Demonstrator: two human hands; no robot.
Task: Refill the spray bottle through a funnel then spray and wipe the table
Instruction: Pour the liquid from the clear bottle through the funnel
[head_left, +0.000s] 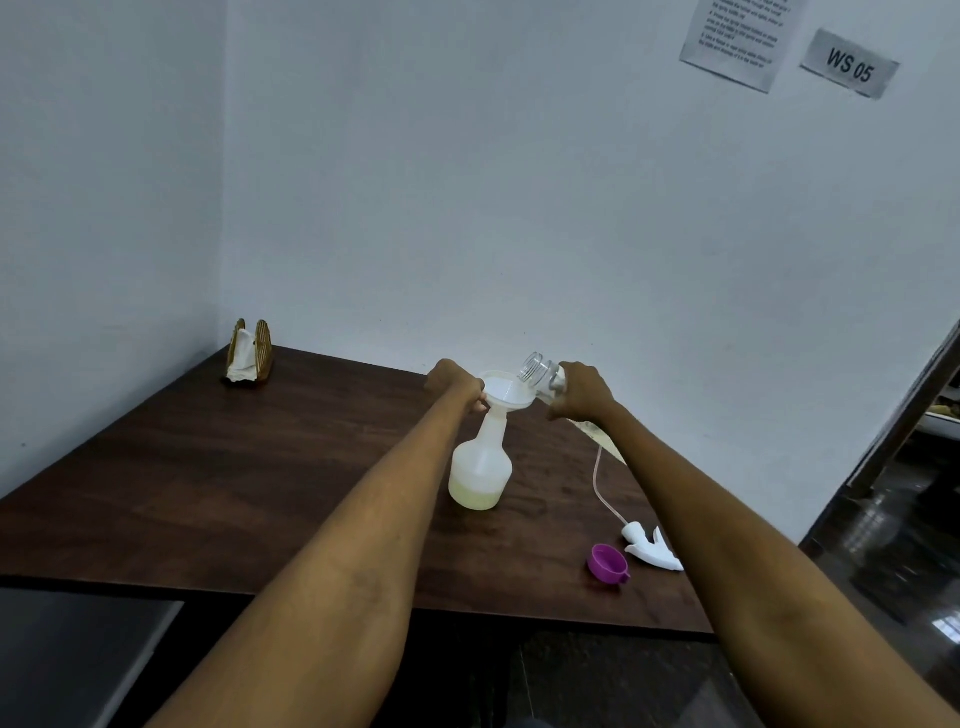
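Note:
A white translucent spray bottle (480, 467) stands on the dark wooden table (208, 483), with pale yellow liquid at its bottom. A white funnel (506, 392) sits in its neck. My left hand (454, 382) grips the funnel's left rim. My right hand (582, 392) holds a clear glass jar (540, 371) tilted on its side, mouth over the funnel's far right rim. The jar looks nearly empty. The white spray head (652, 545) with its thin tube lies on the table to the right.
A purple cap (607, 563) lies near the table's front right edge beside the spray head. A wooden napkin holder with white tissue (248, 353) stands at the far left corner against the wall. A doorway opens at the right.

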